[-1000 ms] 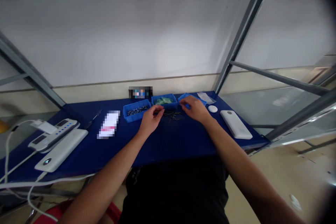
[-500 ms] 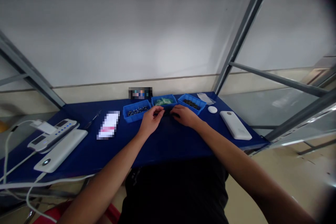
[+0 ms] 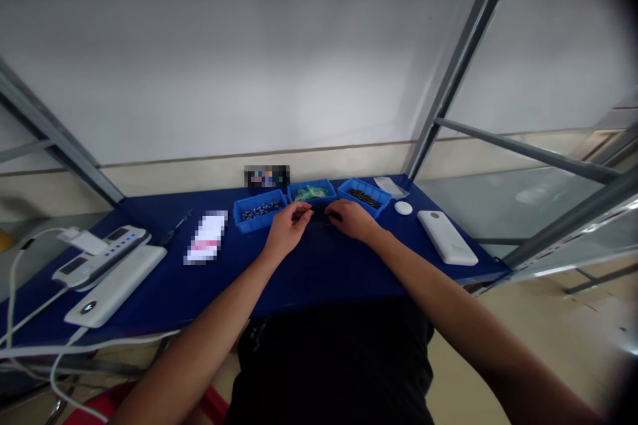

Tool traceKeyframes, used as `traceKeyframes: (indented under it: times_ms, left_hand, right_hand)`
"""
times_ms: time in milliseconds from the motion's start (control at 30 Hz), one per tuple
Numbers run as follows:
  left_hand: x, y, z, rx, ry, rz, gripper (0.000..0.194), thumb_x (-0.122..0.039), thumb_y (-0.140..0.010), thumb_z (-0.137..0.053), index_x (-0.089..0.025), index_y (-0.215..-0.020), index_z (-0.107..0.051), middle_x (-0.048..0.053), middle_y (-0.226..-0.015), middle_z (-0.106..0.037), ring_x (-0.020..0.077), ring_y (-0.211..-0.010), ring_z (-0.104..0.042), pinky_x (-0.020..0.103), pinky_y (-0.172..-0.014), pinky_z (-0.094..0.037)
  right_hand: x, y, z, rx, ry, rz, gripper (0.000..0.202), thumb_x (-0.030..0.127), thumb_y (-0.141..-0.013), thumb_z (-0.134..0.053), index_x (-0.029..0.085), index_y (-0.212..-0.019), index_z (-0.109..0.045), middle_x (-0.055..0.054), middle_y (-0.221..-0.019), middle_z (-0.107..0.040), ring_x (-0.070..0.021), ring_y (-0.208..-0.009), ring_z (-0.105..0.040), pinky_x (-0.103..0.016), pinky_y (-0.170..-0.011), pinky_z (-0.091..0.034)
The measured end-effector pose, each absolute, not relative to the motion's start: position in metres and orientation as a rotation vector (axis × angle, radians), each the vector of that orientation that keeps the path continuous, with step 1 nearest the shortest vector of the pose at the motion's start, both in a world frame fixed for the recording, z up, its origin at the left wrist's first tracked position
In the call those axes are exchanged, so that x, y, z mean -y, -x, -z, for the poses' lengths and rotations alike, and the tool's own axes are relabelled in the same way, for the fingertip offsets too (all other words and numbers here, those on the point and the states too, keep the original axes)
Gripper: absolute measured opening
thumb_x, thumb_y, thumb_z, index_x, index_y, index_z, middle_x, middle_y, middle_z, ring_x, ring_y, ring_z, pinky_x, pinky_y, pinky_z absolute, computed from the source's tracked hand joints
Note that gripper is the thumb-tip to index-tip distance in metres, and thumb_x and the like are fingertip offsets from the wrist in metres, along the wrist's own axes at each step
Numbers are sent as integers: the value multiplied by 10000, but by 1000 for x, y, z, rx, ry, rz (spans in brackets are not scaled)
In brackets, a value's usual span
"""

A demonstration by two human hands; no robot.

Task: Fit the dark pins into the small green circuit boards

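Observation:
My left hand (image 3: 290, 224) is closed, thumb and fingertips together, in front of the left and middle bins; anything between them is too small to make out. Across a small gap, my right hand (image 3: 349, 219) curls its fingers inward beside the right bin, and their tips are partly hidden. The left blue bin (image 3: 244, 222) contains small silvery metal parts (image 3: 262, 210). Green-tinted plastic pieces or bags (image 3: 310, 193) lie in the middle blue bin (image 3: 294, 187). In the right blue bin (image 3: 383, 197) there are dark, thin screw-like parts (image 3: 363, 197).
On the blue tabletop (image 3: 319, 265) lie a phone (image 3: 207, 237), a thin screwdriver-like tool (image 3: 174, 229), a round white object (image 3: 403, 208), a clear bag (image 3: 391, 186) and a white power bank (image 3: 446, 237). At left are a power strip (image 3: 102, 255), another power bank (image 3: 117, 285) and white cables (image 3: 90, 348). Metal posts (image 3: 463, 60) flank the table.
Both hands stay in nearly the same place. The right fingertips have shifted very slightly to the right; the bins and other objects have not moved.

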State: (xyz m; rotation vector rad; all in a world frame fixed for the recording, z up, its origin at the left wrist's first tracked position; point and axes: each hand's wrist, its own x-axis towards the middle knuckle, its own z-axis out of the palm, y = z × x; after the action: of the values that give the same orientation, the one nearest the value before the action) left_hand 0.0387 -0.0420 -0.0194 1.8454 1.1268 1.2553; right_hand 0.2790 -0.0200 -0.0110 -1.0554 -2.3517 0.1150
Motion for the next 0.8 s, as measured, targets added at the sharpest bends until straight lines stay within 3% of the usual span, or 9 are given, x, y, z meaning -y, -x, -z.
traceKeyframes:
  times_ms: [233,400,633,800]
  left_hand:
    - [45,-40,16,-1133,-1836,-1242,220,-396,-974,-674,-240,-1124,-715,75,-1103,-792,273,-1032,-758,386,-831,-602]
    - [45,-40,15,-1136,-1852,-1226,211,-386,-977,-668,-239,-1121,-714,80,-1097,-796,277,-1035,-764,393,-845,-601]
    - [46,-42,19,-991,-1880,-1129,537,-364,-1014,-610,-257,-1530,-509,73,-1205,-790,247,-1035,-771,404,-920,-616]
    - [46,-43,18,-994,-1909,-1074,356,-386,-1054,-521,-227,-1308,-713,64,-1187,-793,242,-1011,-771,390,-899,-631]
  right_hand:
    - [19,-279,11,2327,1067,-154,303,-12,-817,-625,205,-992,-744,-46,-916,-753,-207,-831,-675,-326,-789,-514]
    - [19,-279,10,2283,1029,-166,332,-38,-804,-606,200,-996,-735,-56,-956,-762,-222,-891,-700,-341,-828,-536]
    - [26,-269,4,1904,956,-352,175,141,-873,-723,216,-1030,-710,-41,-946,-783,-201,-832,-747,-331,-799,-597]
    - [30,-260,6,1843,902,-532,169,238,-865,-763,240,-1026,-714,-28,-937,-797,-208,-840,-772,-350,-802,-627]
